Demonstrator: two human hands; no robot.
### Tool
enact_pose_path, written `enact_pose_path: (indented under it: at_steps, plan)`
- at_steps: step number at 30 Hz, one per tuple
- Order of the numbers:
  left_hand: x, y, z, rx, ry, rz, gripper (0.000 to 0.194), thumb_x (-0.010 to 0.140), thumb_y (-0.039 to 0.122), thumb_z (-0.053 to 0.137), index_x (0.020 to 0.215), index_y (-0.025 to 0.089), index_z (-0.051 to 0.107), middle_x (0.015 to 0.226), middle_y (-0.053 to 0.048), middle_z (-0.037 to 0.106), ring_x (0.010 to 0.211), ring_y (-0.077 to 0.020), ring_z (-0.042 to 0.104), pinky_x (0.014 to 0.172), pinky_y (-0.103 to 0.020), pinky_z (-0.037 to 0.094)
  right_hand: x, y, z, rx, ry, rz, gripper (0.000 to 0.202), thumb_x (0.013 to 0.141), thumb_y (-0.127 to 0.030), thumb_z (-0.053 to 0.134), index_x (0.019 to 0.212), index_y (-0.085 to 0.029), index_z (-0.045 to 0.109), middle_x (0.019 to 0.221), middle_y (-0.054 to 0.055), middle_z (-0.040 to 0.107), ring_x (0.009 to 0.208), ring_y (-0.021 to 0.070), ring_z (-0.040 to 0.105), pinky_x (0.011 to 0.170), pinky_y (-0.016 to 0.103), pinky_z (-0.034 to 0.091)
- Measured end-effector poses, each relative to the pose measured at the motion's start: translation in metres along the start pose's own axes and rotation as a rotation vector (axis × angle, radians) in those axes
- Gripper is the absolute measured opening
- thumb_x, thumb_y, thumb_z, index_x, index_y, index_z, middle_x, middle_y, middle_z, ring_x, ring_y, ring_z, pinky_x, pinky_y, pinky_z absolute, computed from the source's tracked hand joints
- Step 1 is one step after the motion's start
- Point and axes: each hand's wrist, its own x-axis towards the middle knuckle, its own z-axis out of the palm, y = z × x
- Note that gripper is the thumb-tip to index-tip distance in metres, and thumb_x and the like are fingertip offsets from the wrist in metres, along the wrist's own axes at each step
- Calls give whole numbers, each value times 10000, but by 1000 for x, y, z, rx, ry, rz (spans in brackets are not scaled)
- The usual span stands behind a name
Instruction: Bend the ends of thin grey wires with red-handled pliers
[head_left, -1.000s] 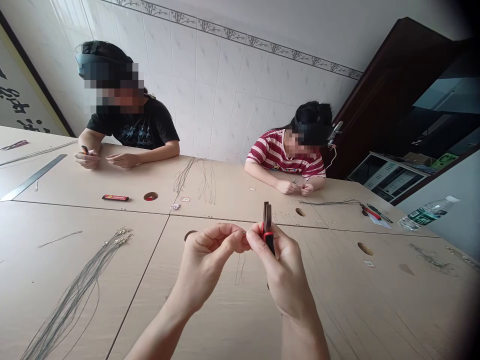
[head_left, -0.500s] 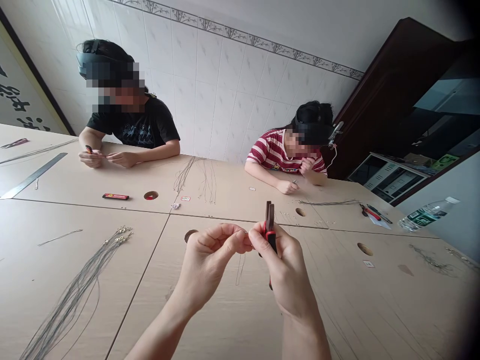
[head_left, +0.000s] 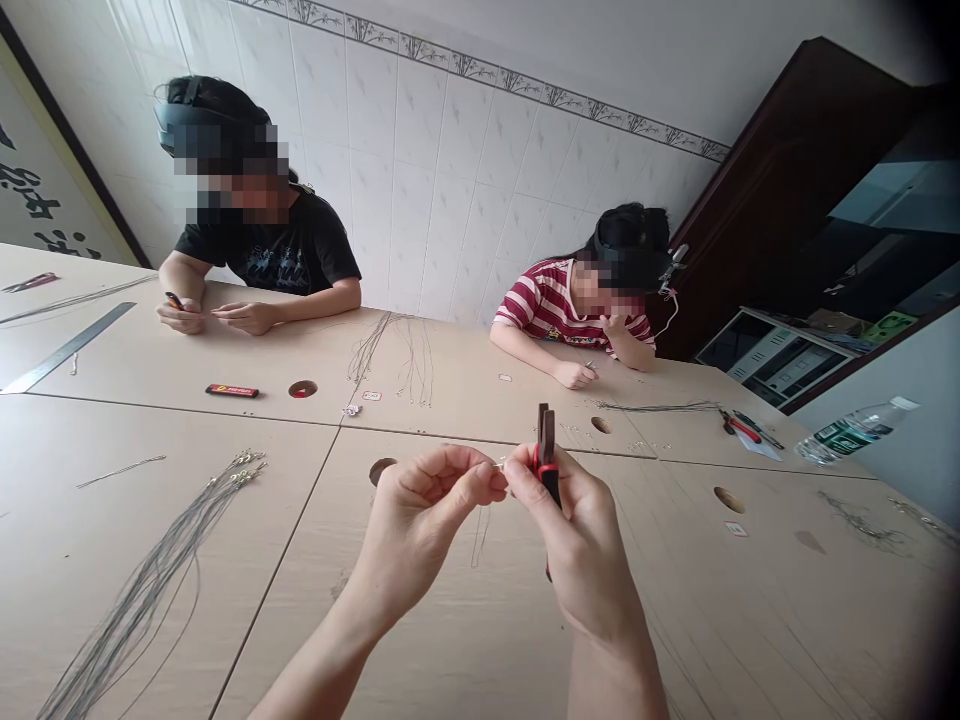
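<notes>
Left grip (head_left: pixel 431 515) is closed, pinching a thin dark cord (head_left: pixel 480 540) near frame center; strands show below the fingers. Right grip (head_left: pixel 576 520) is wrapped around pliers (head_left: pixel 547 440), tips up, thumb beside a tiny bright fitting (head_left: pixel 501 466) between the two hands. I can't tell if the fitting is seated on the cord; fingertips hide it.

Main risk as I read it: right side is doing double duty, pliers plus fine work, so a shift of the handles could knock the fitting loose. Dropped, it could roll into the hole (head_left: pixel 381 472) in the worktop (head_left: pixel 420 650), seen beside the left knuckles. Weak left pinch: cord slips, alignment lost. Bundle (head_left: pixel 169 535) at lower left is well apart, low snag risk.
</notes>
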Motion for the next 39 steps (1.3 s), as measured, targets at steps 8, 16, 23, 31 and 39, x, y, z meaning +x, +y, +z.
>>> enact_pose_path:
  at_steps: [8,16,23,31,39]
  plan:
    - [-2,1,0,21,-21,24,129,874,211,677,759,189,730,735,17,743,750,-104,698,733,-159,576,-1,0,-2,-20,1,-15,222,944,-352,586,769,-214,576,700,-46,585,651,96,514,613,208,416]
    - [-5,-3,-1,99,-28,95,115,889,199,659,809,204,741,780,20,749,768,-94,695,734,-138,563,-1,0,-2,-36,6,-17,239,944,-370,581,762,-214,570,689,-44,562,663,100,509,631,208,422]
    - [-2,-1,1,21,-34,39,125,881,194,668,783,186,745,737,16,740,739,-91,694,718,-136,567,-2,1,-3,-67,3,-18,243,953,-363,563,762,-213,566,685,-47,558,626,95,470,591,214,396]
    - [-2,-1,1,-3,-41,13,130,872,187,680,761,189,747,722,28,741,720,-70,673,702,-109,550,-3,1,-3,-67,12,-12,245,951,-365,567,758,-214,563,688,-48,570,640,95,493,609,212,405]
    - [-3,0,2,1,-25,5,139,860,206,687,735,189,744,701,24,724,706,-78,658,698,-130,553,-5,2,-3,-68,10,-18,240,953,-353,565,756,-216,555,684,-48,564,629,96,485,593,211,398]
